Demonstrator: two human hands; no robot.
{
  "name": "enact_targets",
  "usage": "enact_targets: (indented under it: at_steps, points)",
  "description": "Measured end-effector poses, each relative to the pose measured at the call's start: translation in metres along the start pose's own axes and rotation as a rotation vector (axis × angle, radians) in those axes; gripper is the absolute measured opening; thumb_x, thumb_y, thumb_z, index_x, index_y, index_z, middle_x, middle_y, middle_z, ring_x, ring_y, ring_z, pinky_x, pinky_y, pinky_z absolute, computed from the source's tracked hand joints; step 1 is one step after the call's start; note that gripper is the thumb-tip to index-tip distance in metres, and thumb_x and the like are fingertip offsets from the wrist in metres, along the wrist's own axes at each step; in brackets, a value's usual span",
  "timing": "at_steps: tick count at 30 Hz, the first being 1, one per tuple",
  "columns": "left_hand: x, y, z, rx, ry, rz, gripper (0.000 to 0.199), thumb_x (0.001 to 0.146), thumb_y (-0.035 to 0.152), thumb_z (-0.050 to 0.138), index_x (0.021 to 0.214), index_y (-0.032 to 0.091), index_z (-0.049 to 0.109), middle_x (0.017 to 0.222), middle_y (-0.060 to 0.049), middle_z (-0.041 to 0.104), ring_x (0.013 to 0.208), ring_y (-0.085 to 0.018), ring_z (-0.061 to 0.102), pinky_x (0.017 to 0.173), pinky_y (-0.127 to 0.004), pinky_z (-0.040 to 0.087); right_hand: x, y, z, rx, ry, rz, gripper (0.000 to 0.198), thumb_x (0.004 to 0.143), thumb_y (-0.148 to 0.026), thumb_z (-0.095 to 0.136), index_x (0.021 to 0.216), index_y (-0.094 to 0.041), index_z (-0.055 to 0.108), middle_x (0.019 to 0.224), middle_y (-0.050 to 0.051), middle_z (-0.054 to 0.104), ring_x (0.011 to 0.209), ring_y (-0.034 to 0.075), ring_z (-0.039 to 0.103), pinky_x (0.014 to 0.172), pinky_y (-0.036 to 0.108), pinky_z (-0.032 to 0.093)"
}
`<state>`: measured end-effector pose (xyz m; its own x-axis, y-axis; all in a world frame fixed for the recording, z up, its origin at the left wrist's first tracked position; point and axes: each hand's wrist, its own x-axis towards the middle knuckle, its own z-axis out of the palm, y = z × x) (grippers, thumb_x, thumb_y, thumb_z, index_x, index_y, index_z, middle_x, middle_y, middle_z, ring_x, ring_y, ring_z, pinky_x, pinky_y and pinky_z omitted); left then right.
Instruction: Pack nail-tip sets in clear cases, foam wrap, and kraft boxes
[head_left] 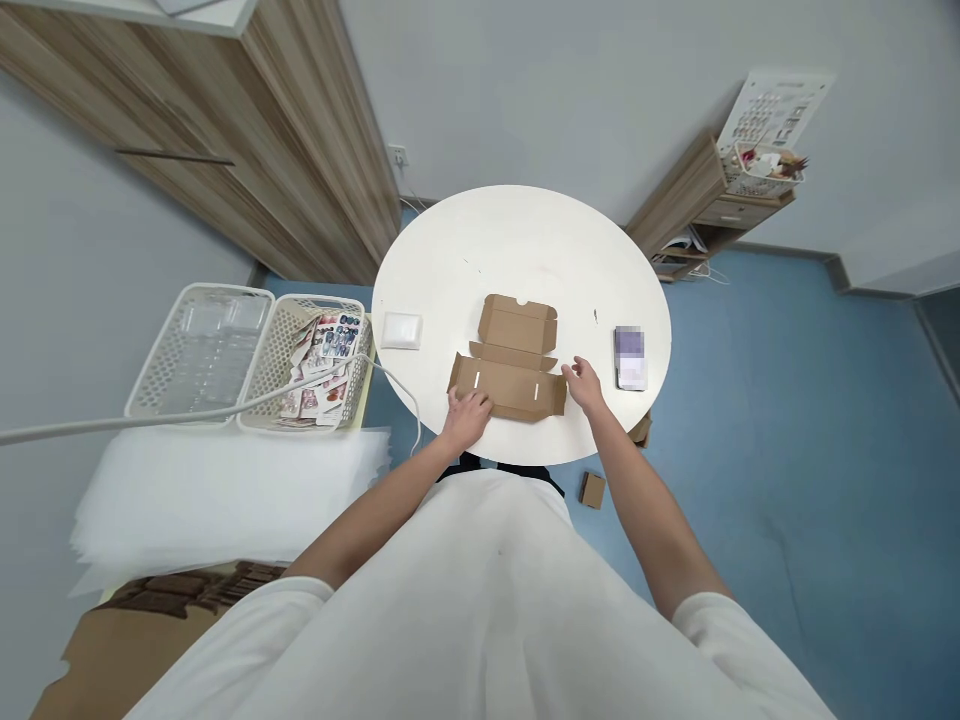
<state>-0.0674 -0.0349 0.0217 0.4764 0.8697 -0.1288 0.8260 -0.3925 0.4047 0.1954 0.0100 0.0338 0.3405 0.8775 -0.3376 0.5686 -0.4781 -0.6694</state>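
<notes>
An unfolded brown cardboard box (510, 385) lies on the white round table (517, 230), its lid panel pointing away from me and its side flaps partly raised. Two small white slots show in its near panel. My left hand (469, 415) is closed over the near left edge of the cardboard. At the right end flap, my right hand (583, 382) is beside the cardboard with thumb and forefinger apart; whether the fingertips touch the flap is hard to tell. Nothing shows between those fingers.
A white packet (402, 330) lies at the table's left and a purple-and-white stack (630, 358) at its right. Baskets with clear plastic packs (217, 340) and printed sheets (330, 365) stand left, near white foam sheets (225, 490). A cable (300, 383) crosses there. A small carton (592, 490) is on the floor.
</notes>
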Motion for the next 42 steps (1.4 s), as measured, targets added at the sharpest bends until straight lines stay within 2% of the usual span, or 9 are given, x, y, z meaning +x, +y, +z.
enact_targets:
  at_steps: [7, 10, 14, 18, 23, 31, 38, 40, 42]
  points:
    - [0.004, 0.012, 0.011, 0.030, -0.045, -0.029, 0.043, 0.074, -0.001, 0.037, 0.097, 0.026, 0.061, 0.101, -0.006, 0.059, 0.102, -0.021, 0.051, 0.102, -0.054, 0.010, 0.059, -0.017, 0.012, 0.230, -0.138, 0.050, 0.057, 0.076, -0.050, 0.048, 0.121, -0.016, 0.046, 0.109, 0.012, 0.060, 0.088, 0.020, 0.059, 0.076, 0.032, 0.045]
    - [0.004, 0.019, 0.014, 0.043, -0.063, -0.029, 0.044, 0.076, 0.000, 0.036, 0.100, 0.027, 0.060, 0.102, -0.007, 0.059, 0.102, -0.021, 0.051, 0.102, -0.053, 0.012, 0.078, -0.020, 0.017, 0.154, -0.165, 0.031, 0.044, 0.078, -0.046, 0.045, 0.110, -0.017, 0.052, 0.100, 0.009, 0.063, 0.075, 0.017, 0.059, 0.071, 0.031, 0.045]
    - [0.009, 0.028, 0.012, 0.066, -0.099, -0.073, 0.051, 0.077, 0.002, 0.034, 0.117, 0.027, 0.052, 0.115, -0.009, 0.055, 0.106, -0.022, 0.050, 0.102, -0.051, 0.014, 0.088, -0.022, 0.020, -0.006, -0.200, -0.073, 0.022, 0.079, -0.036, 0.041, 0.078, -0.019, 0.055, 0.076, 0.004, 0.061, 0.065, 0.016, 0.055, 0.063, 0.028, 0.042]
    - [0.024, 0.037, -0.001, 0.113, -0.124, -0.175, 0.059, 0.076, 0.015, 0.045, 0.134, 0.023, 0.034, 0.139, -0.014, 0.034, 0.127, -0.029, 0.030, 0.103, -0.050, 0.012, 0.087, -0.024, 0.017, -0.045, -0.241, -0.207, 0.020, 0.079, -0.034, 0.038, 0.067, -0.021, 0.047, 0.063, 0.000, 0.053, 0.060, 0.015, 0.048, 0.058, 0.026, 0.038]
    - [0.044, 0.044, -0.016, 0.163, -0.139, -0.281, 0.086, 0.069, 0.029, 0.059, 0.141, 0.016, 0.014, 0.147, -0.017, 0.011, 0.135, -0.034, 0.005, 0.105, -0.053, 0.003, 0.088, -0.025, 0.009, -0.050, -0.284, -0.267, 0.021, 0.079, -0.035, 0.038, 0.063, -0.022, 0.044, 0.055, -0.003, 0.047, 0.055, 0.014, 0.046, 0.055, 0.026, 0.035]
    - [0.058, 0.038, -0.025, 0.248, -0.171, -0.277, 0.110, 0.057, 0.033, 0.071, 0.142, 0.012, 0.004, 0.148, -0.016, 0.000, 0.134, -0.034, -0.010, 0.105, -0.054, -0.001, 0.082, -0.031, -0.001, -0.034, -0.426, -0.242, 0.020, 0.075, -0.033, 0.040, 0.067, -0.019, 0.053, 0.055, -0.001, 0.058, 0.057, 0.015, 0.055, 0.055, 0.024, 0.039]
    - [0.055, 0.025, -0.022, 0.238, -0.184, -0.154, 0.108, 0.055, 0.030, 0.071, 0.142, 0.015, 0.009, 0.148, -0.014, 0.011, 0.135, -0.033, -0.008, 0.105, -0.056, -0.002, 0.049, -0.031, 0.003, -0.119, -0.420, -0.258, 0.026, 0.079, -0.033, 0.037, 0.072, -0.020, 0.057, 0.060, 0.001, 0.062, 0.057, 0.015, 0.054, 0.057, 0.026, 0.040]
    - [0.051, 0.022, -0.022, 0.237, -0.194, -0.140, 0.105, 0.055, 0.031, 0.071, 0.141, 0.016, 0.012, 0.148, -0.014, 0.013, 0.135, -0.033, -0.006, 0.105, -0.057, -0.002, 0.037, -0.031, 0.004, -0.183, -0.364, -0.275, 0.030, 0.082, -0.035, 0.034, 0.085, -0.020, 0.060, 0.069, 0.003, 0.064, 0.063, 0.017, 0.055, 0.061, 0.029, 0.041]
    - [0.046, 0.019, -0.022, 0.240, -0.192, -0.122, 0.104, 0.055, 0.032, 0.071, 0.141, 0.016, 0.015, 0.147, -0.014, 0.014, 0.135, -0.034, -0.004, 0.105, -0.057, -0.002, 0.023, -0.031, 0.004, -0.284, -0.232, -0.345, 0.039, 0.081, -0.041, 0.039, 0.110, -0.019, 0.053, 0.093, 0.008, 0.064, 0.084, 0.023, 0.057, 0.073, 0.035, 0.041]
